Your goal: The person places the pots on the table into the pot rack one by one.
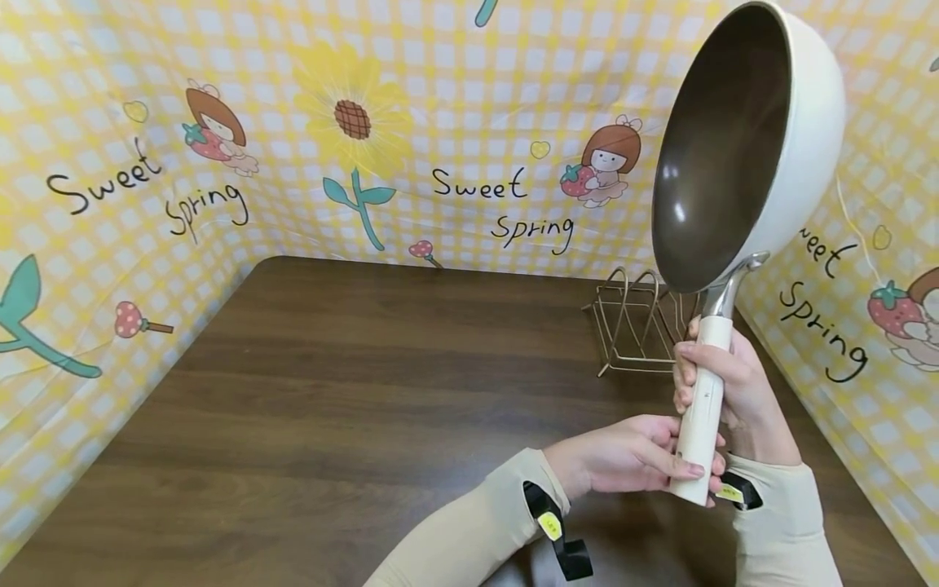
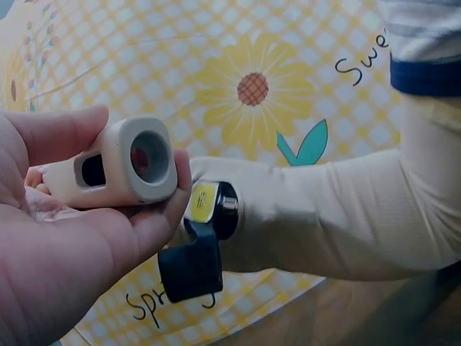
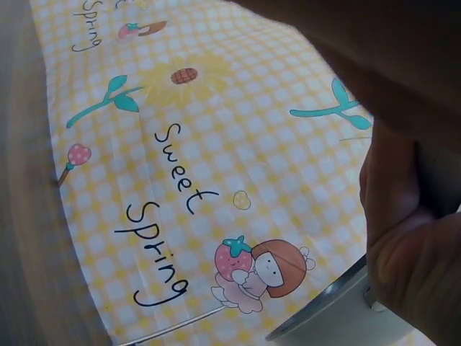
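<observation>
In the frame's upper right I hold the pan [image 1: 722, 155] aloft, right hand [image 1: 744, 395] gripping its handle [image 1: 703, 420], left hand [image 1: 627, 452] pinching its end; likely a steadying step, the next move wanting firm grips.

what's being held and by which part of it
A pan, by its handle: the right hand grips the upper part, the left hand holds the lower end.

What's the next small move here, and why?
Probably lower the pan toward the wire rack: the pan is held above the table, the right hand gripping the handle near its top, the left hand holding its lower end, and the rack stands just beyond them.
</observation>
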Demonstrator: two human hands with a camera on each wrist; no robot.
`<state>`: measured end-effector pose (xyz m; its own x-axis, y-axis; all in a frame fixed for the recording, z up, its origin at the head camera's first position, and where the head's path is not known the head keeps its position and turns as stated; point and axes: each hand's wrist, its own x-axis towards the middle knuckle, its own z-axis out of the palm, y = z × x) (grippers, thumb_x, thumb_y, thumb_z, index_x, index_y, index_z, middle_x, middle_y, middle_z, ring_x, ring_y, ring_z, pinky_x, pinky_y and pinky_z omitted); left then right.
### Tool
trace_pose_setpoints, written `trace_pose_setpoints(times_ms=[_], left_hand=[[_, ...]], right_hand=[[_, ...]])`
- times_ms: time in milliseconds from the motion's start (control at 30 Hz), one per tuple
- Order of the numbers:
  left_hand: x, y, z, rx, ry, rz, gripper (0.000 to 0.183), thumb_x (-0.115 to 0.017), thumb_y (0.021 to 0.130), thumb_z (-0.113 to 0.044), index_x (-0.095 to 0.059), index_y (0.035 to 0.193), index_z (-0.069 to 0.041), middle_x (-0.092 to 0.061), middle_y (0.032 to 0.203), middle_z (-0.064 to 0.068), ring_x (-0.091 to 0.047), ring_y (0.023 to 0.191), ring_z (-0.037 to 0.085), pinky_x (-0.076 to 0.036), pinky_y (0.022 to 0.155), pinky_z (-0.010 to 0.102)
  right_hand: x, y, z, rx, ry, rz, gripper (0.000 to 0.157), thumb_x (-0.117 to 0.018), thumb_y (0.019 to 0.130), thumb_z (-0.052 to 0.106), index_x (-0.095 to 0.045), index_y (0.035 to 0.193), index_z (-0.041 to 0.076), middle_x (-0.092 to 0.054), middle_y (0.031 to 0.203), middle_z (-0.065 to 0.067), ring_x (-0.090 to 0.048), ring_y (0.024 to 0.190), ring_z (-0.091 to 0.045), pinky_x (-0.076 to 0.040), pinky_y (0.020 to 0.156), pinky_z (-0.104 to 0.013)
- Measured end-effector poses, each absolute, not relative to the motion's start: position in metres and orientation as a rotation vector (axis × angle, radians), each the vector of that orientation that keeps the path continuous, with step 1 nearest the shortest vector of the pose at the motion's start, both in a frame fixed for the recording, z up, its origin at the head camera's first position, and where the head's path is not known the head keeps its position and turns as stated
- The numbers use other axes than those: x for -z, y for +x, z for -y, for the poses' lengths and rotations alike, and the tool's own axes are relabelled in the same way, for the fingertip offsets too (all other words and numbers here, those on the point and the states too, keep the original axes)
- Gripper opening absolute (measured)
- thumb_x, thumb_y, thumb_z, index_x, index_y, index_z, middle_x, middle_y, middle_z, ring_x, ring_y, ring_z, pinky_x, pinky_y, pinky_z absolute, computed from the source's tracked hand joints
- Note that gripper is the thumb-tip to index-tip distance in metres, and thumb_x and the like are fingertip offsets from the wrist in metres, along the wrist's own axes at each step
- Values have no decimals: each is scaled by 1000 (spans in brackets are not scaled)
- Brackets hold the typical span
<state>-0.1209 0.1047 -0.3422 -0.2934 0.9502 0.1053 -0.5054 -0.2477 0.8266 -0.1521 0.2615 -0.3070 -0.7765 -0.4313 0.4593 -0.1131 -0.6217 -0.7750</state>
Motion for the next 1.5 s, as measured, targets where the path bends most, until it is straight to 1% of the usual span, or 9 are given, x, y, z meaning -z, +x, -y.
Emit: trace_pose_setpoints(times_ms=[167,367,600,700,900,1000,1233,1367,1500], left_hand=[[347,-126,-106,-1755,755,-846,42,-25,88,22,-18,129,16,-51,92,6,-57,81,15,-46,87,34],[351,-130,-109,-1764,735,-852,43,-25,89,20,-19,131,16,-50,95,7,-55,86,17,-46,88,36],[356,-132,-111,-1781,729,-814,41,-21,89,19,-17,130,17,-52,92,5,-56,81,15,-44,90,39],[357,-132,-111,-1787,730,-809,39,-22,89,20,-19,128,17,-52,92,5,-56,81,15,-45,89,39],[359,-133,-110,-1793,753,-794,33,-21,88,21,-28,119,12,-52,91,5,-56,81,15,-46,87,39],[360,-134,-109,-1792,776,-784,32,-21,87,22,-26,118,13,-51,91,6,-56,82,15,-47,84,38],[366,-135,-108,-1770,799,-757,35,-19,85,24,-29,114,6,-50,91,6,-55,82,15,-46,85,37],[367,-134,-108,-1768,812,-741,34,-19,85,24,-21,117,12,-49,90,5,-54,82,15,-46,85,37],[368,-134,-108,-1771,809,-735,36,-19,85,24,-29,113,5,-49,91,5,-54,83,15,-46,86,38]], right_hand=[[308,-153,-263,2516,-890,-1300,24,-21,88,-17,-37,97,-1,-53,61,-13,-58,45,-25,-48,38,-37],[311,-157,-265,2505,-840,-1350,23,-22,89,-16,-38,96,0,-54,60,-11,-58,45,-23,-50,39,-35],[316,-160,-266,2495,-774,-1340,23,-21,91,-14,-36,97,1,-55,62,-11,-59,47,-23,-51,41,-35],[318,-162,-266,2486,-793,-1300,21,-20,91,-15,-34,96,0,-56,63,-11,-60,48,-23,-51,43,-35],[321,-164,-265,2468,-785,-1279,21,-20,91,-14,-35,95,0,-55,63,-11,-60,48,-22,-52,44,-33],[323,-165,-264,2457,-782,-1249,22,-20,91,-14,-36,96,1,-56,64,-11,-59,49,-22,-52,45,-33],[328,-167,-263,2420,-781,-1255,23,-20,91,-14,-36,98,2,-57,65,-10,-60,51,-21,-52,46,-31],[330,-167,-263,2404,-781,-1241,23,-21,92,-12,-38,98,2,-57,66,-10,-60,52,-20,-52,47,-30],[332,-168,-264,2409,-756,-1174,25,-22,94,-10,-43,98,3,-57,67,-9,-60,54,-20,-52,48,-29]])
